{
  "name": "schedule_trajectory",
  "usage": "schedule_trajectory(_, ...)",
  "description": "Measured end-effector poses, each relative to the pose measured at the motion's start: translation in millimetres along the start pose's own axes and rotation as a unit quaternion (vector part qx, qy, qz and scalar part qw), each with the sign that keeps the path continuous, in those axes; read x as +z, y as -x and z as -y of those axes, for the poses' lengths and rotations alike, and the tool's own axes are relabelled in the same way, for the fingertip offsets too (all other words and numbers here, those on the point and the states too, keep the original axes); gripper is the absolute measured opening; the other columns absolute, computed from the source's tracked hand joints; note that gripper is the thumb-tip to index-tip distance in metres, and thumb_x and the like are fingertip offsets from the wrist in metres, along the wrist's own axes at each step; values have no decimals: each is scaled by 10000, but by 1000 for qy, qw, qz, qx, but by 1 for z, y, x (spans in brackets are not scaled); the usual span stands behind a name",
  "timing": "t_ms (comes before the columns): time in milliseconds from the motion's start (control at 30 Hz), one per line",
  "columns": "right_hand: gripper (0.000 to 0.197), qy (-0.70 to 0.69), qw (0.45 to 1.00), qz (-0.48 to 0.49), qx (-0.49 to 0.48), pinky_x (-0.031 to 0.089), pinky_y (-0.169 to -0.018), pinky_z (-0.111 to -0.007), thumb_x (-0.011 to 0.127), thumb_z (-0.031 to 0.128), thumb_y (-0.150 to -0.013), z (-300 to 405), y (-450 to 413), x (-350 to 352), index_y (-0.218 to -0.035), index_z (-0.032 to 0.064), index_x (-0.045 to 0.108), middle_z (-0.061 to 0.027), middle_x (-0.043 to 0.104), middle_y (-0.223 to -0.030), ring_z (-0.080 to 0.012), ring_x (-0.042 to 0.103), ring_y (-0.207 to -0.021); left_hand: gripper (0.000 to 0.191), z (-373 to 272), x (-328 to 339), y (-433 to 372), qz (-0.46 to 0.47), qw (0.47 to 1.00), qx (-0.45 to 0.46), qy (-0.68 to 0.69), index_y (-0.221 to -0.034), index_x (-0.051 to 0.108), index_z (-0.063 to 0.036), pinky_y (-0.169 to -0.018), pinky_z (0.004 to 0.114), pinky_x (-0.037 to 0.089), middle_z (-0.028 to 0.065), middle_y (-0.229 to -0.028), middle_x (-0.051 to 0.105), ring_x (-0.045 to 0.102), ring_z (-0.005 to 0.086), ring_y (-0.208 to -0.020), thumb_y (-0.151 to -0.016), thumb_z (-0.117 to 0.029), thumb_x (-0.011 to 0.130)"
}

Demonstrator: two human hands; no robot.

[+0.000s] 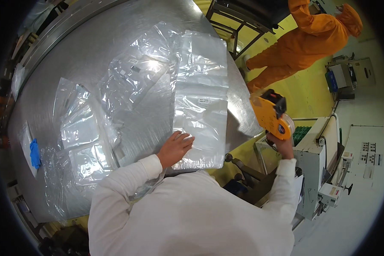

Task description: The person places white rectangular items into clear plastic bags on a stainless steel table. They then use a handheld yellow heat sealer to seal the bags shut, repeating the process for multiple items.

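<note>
My left hand (176,148) lies flat, fingers spread, on the left edge of a stack of clear plastic bags (201,118). A small white label (204,101) bearing writing is on the top bag. Raised to the right, beyond the table's edge, my right hand (280,143) grips an orange-and-black handheld label gun (270,115), with a roll at its rear. More clear bags (131,73) lie loosely overlapped behind and to the left of the stack, some with small labels. Another pile of folded clear bags (86,134) sits further left.
The metal table (147,118) spans the left and middle. A blue glove or cloth (35,153) lies at its left side. A co-worker in orange coveralls (294,51) stands beyond the right edge, near a black-topped metal frame (243,19). A white conveyor machine (313,166) stands at right.
</note>
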State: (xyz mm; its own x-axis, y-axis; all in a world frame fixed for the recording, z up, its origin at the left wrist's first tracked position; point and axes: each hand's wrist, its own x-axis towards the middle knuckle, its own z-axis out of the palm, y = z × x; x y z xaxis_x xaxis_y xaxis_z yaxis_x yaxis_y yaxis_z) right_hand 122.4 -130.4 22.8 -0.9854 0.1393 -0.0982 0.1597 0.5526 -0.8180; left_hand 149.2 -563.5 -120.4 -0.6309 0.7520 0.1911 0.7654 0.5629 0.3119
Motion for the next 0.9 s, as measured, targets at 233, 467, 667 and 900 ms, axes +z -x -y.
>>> schedule_trajectory(233,290,-211,973,-33,85,545,-805,-313,761,-47,-759,3,37,65,-1028,9,669,-54,696,-923,-167,667,-849,143,155,-75,-134,-69,934,-28,350,-956,673,15,-810,376,508,161,-912,704,663,253,-873,-866,5,563)
schedule_trajectory(467,377,122,970,20,-208,538,-787,-391,837,174,-749,21,10,80,-1089,69,710,-99,733,-963,-294,703,-896,80,75,-108,-87,-378,833,-295,275,-953,669,-17,-845,413,493,157,-959,695,668,317,-933,-897,-75,674)
schedule_trajectory(667,313,367,903,198,-108,538,-706,-470,782,375,-759,24,-32,98,-957,139,731,-131,719,-872,-375,672,-828,633,-6,-39,4,53,991,-51,112,-1425,522,-184,-1204,580,170,110,-1566,373,265,308,-1490,-862,-402,711)
schedule_trajectory(900,359,453,868,193,-54,542,-730,-467,779,294,-747,9,-56,13,-1055,119,722,-150,720,-940,-365,685,-856,521,-8,-26,8,81,994,-55,52,-1436,526,-253,-1205,619,138,86,-1609,316,253,290,-1500,-934,-348,626)
